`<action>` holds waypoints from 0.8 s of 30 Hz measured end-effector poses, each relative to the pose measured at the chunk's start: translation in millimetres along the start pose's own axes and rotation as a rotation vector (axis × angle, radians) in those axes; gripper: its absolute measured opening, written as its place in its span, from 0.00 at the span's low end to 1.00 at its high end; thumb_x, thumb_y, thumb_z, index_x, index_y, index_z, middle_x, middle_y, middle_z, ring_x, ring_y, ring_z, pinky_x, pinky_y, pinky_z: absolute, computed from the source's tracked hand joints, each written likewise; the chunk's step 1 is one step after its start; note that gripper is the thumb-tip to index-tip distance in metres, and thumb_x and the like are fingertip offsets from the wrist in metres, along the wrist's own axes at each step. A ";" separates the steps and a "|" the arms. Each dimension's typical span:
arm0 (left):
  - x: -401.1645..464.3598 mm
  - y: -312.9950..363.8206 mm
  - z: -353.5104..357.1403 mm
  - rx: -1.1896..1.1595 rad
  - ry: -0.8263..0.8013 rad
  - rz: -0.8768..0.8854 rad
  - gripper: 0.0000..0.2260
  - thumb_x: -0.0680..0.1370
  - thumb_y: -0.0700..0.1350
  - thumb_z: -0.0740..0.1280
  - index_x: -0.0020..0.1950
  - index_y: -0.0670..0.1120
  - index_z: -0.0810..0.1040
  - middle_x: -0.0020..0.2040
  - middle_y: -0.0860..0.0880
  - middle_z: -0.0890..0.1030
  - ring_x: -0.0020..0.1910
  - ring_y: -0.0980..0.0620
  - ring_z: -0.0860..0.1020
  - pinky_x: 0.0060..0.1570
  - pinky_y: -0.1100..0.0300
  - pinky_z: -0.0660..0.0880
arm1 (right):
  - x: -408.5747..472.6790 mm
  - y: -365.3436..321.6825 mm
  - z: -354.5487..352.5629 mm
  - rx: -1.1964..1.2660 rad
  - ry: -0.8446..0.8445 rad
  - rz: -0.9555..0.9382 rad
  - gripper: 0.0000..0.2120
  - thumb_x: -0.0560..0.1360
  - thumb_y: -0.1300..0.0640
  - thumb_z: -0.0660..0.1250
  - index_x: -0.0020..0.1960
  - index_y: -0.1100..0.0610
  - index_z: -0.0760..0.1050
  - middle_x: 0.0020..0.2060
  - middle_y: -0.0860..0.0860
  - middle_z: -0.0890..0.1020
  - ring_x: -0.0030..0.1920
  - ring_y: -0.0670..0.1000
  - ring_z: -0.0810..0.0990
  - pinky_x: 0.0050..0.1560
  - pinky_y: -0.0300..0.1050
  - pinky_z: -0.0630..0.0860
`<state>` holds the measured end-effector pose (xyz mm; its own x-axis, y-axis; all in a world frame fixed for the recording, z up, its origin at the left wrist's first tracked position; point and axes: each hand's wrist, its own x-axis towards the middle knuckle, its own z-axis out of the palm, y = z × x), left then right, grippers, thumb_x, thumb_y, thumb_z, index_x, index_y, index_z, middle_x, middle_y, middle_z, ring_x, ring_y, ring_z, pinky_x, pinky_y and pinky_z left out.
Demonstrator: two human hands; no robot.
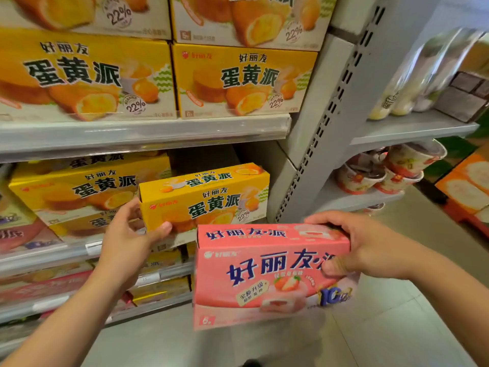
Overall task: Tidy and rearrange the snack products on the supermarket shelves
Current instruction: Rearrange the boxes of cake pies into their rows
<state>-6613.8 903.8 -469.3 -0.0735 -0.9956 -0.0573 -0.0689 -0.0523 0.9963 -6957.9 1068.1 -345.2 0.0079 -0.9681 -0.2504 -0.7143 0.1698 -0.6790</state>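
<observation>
Grey metal shelving (148,131) filled most of the view, its upper tier stacked with large yellow egg-yolk pie cartons (246,80) standing side by side and touching. More yellow cartons (87,186) sat on the tier below, to the left. An upright post (325,123) with slotted holes divided this bay from a side shelf (412,128) holding what seemed to be blurred bagged goods. Lower on that side lay tipped snack cups (381,176). The pink strawberry pie box (267,274) was held in front of the shelves, off any tier, its face toward the camera; the right hand (370,247) gripped its right end, thumb on the front and fingers curled over the top. The smaller yellow pie box (203,200) stood at the middle tier's edge, the left hand (127,234) clasping its left end, thumb pressed under the front corner
</observation>
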 end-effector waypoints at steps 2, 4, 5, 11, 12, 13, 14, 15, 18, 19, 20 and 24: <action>1.9 12.4 19.0 0.007 0.024 0.044 0.30 0.70 0.37 0.77 0.68 0.51 0.72 0.57 0.53 0.81 0.56 0.51 0.79 0.51 0.52 0.77 | -2.5 12.1 -2.4 -0.001 -0.009 -0.013 0.32 0.58 0.54 0.81 0.59 0.43 0.75 0.53 0.39 0.81 0.53 0.43 0.80 0.53 0.40 0.77; 4.5 22.9 38.1 0.018 0.069 0.083 0.32 0.70 0.39 0.77 0.70 0.51 0.69 0.56 0.58 0.79 0.55 0.58 0.77 0.48 0.60 0.74 | -1.3 24.8 -7.0 0.004 -0.017 -0.018 0.32 0.59 0.55 0.82 0.60 0.43 0.75 0.54 0.41 0.81 0.54 0.42 0.80 0.53 0.39 0.76; 5.5 27.8 47.7 0.027 0.092 0.102 0.33 0.70 0.40 0.77 0.72 0.52 0.68 0.55 0.61 0.77 0.53 0.63 0.75 0.46 0.63 0.72 | 0.3 31.1 -9.9 0.010 -0.019 -0.020 0.32 0.59 0.54 0.81 0.59 0.42 0.74 0.54 0.41 0.80 0.54 0.41 0.79 0.54 0.39 0.76; 21.4 39.1 91.5 0.066 0.140 0.128 0.33 0.71 0.39 0.75 0.73 0.50 0.66 0.57 0.58 0.77 0.51 0.69 0.75 0.46 0.67 0.70 | 14.0 60.6 -23.2 0.054 -0.044 -0.025 0.30 0.59 0.54 0.81 0.56 0.40 0.74 0.53 0.41 0.81 0.53 0.41 0.80 0.53 0.41 0.78; 26.7 40.3 96.7 0.078 0.136 0.132 0.33 0.72 0.39 0.75 0.74 0.50 0.65 0.60 0.54 0.77 0.54 0.64 0.76 0.49 0.64 0.72 | 17.1 64.0 -25.0 0.053 -0.047 -0.029 0.30 0.58 0.53 0.81 0.56 0.39 0.74 0.53 0.41 0.81 0.52 0.41 0.80 0.54 0.41 0.78; 32.1 40.6 100.4 0.092 0.135 0.130 0.34 0.72 0.39 0.75 0.74 0.49 0.64 0.63 0.51 0.76 0.58 0.58 0.76 0.52 0.60 0.73 | 20.2 66.9 -26.4 0.049 -0.053 -0.034 0.30 0.57 0.51 0.80 0.56 0.39 0.73 0.53 0.40 0.81 0.52 0.40 0.80 0.54 0.41 0.78; 37.5 40.1 102.9 0.104 0.134 0.124 0.34 0.73 0.39 0.74 0.75 0.49 0.64 0.65 0.49 0.75 0.61 0.53 0.76 0.55 0.57 0.74 | 23.7 69.8 -27.7 0.045 -0.060 -0.039 0.30 0.57 0.51 0.80 0.56 0.38 0.73 0.53 0.40 0.81 0.52 0.40 0.80 0.53 0.41 0.78; 41.8 38.9 104.2 0.118 0.131 0.111 0.33 0.73 0.40 0.74 0.75 0.50 0.64 0.67 0.48 0.75 0.63 0.50 0.75 0.57 0.53 0.74 | 27.2 72.6 -28.7 0.043 -0.068 -0.040 0.30 0.57 0.51 0.80 0.56 0.38 0.73 0.53 0.40 0.80 0.52 0.40 0.80 0.53 0.40 0.78; 49.0 35.7 105.9 0.246 0.132 0.085 0.32 0.75 0.41 0.73 0.75 0.52 0.63 0.69 0.47 0.73 0.67 0.46 0.72 0.64 0.42 0.72 | 35.6 77.8 -29.7 0.061 -0.098 -0.041 0.30 0.57 0.51 0.80 0.56 0.38 0.73 0.51 0.37 0.81 0.51 0.39 0.81 0.51 0.39 0.78; 49.3 35.8 107.5 0.310 0.143 0.107 0.32 0.76 0.41 0.72 0.75 0.52 0.62 0.70 0.47 0.72 0.69 0.45 0.71 0.66 0.41 0.71 | 38.3 78.1 -30.0 0.060 -0.108 -0.042 0.30 0.57 0.51 0.80 0.56 0.38 0.73 0.50 0.35 0.80 0.50 0.39 0.81 0.51 0.39 0.78; 49.0 36.4 109.8 0.372 0.166 0.148 0.33 0.76 0.41 0.71 0.76 0.53 0.59 0.71 0.48 0.71 0.70 0.45 0.69 0.67 0.42 0.70 | 41.1 77.8 -30.3 0.056 -0.118 -0.044 0.30 0.57 0.50 0.80 0.56 0.37 0.73 0.50 0.34 0.80 0.50 0.38 0.81 0.50 0.38 0.79; 44.0 40.0 120.8 0.676 0.274 0.364 0.33 0.76 0.38 0.70 0.76 0.55 0.58 0.75 0.48 0.59 0.73 0.45 0.62 0.64 0.57 0.64 | 52.0 75.0 -31.7 0.071 -0.151 -0.051 0.30 0.57 0.50 0.79 0.56 0.38 0.73 0.50 0.33 0.80 0.49 0.40 0.82 0.47 0.39 0.79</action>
<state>-6740.0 867.3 -439.8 0.0332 -0.9295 0.3674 -0.6794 0.2486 0.6904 -7033.3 1024.6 -387.3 0.1521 -0.9380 -0.3116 -0.6588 0.1388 -0.7394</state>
